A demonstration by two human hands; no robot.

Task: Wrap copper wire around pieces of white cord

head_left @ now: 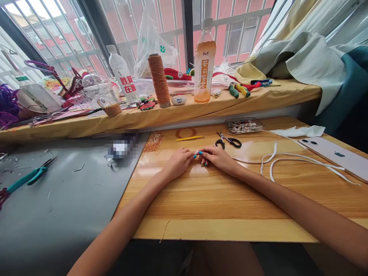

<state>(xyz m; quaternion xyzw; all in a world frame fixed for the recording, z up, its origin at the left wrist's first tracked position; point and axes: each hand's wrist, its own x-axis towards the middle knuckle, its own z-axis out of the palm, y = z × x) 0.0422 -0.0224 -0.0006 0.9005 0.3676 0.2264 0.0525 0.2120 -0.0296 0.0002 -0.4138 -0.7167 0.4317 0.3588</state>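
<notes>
My left hand (181,160) and my right hand (214,156) meet over the wooden table. Their fingertips are pinched together around a small white strip (196,152), most of it hidden by the fingers. White cords (299,155) lie in loose curves to the right, and one runs up to my right wrist; whether it joins the strip I cannot tell. Just beyond my right hand lie scissors with black handles (228,140). A yellow strip (189,138) and a coil of copper-coloured wire (186,133) lie beyond my left hand.
Orange thread ends (153,142) lie at the table's left edge. A clear box of small pieces (244,125), a white tissue (301,131) and a phone (339,155) are at the right. Teal pliers (28,178) rest on the grey surface. Bottles (204,65) and a thread spool (159,80) line the ledge.
</notes>
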